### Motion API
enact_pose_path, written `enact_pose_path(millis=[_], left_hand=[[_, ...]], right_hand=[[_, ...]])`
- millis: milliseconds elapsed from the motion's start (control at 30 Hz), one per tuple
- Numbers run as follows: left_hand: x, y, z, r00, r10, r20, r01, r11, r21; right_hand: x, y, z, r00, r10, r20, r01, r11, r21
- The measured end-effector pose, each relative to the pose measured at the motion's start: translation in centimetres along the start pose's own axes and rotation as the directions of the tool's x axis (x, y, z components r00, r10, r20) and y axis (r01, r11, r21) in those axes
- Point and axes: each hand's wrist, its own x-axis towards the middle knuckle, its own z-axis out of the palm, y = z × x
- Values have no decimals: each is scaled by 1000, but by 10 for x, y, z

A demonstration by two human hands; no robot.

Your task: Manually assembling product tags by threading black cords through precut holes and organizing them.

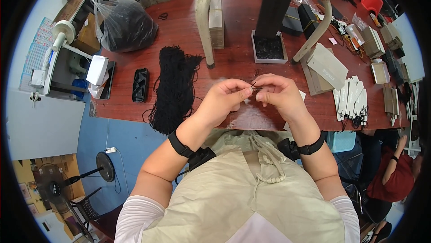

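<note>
Close together above the table's near edge, my left hand (230, 95) and my right hand (280, 92) pinch a thin black cord (254, 88) between thumbs and fingertips. Most of that cord is hidden by the fingers. To the left of my hands lies a thick bundle of black cords (173, 88), its loose ends hanging over the edge. Off to the right, pale tags (351, 99) with black strings lie fanned out. Behind them rests a stack of larger grey cards (327, 68).
A metal frame (204, 23) stands on the reddish table (242, 14). Between its legs are a card stack (217, 27) and a small box of black pieces (269, 50). At left are a black tray (140, 86) and a filled plastic bag (123, 23). Another person (393, 175) sits at right.
</note>
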Motion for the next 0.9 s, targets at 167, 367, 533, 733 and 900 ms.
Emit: enact_pose_path(millis=[167, 367, 533, 733, 900], left_hand=[[1, -2, -1, 999, -28, 27, 28, 999, -15], [-1, 0, 0, 997, -76, 17, 76, 997, 8], [-4, 7, 6, 990, -86, 109, 84, 996, 22], [-1, 24, -11, 949, 94, 302, -257, 786, 562], [-2, 54, -3, 926, 170, 338, -370, 598, 711]], right_hand=[[3, 2, 3, 987, -158, 25, 159, 978, -135], [4, -5, 3, 989, -125, 82, 136, 979, -153], [5, 16, -2, 944, -281, 173, 231, 937, 263], [0, 1, -5, 952, 46, 302, -158, 921, 356], [-3, -1, 3, 965, 242, 98, -247, 968, 49]])
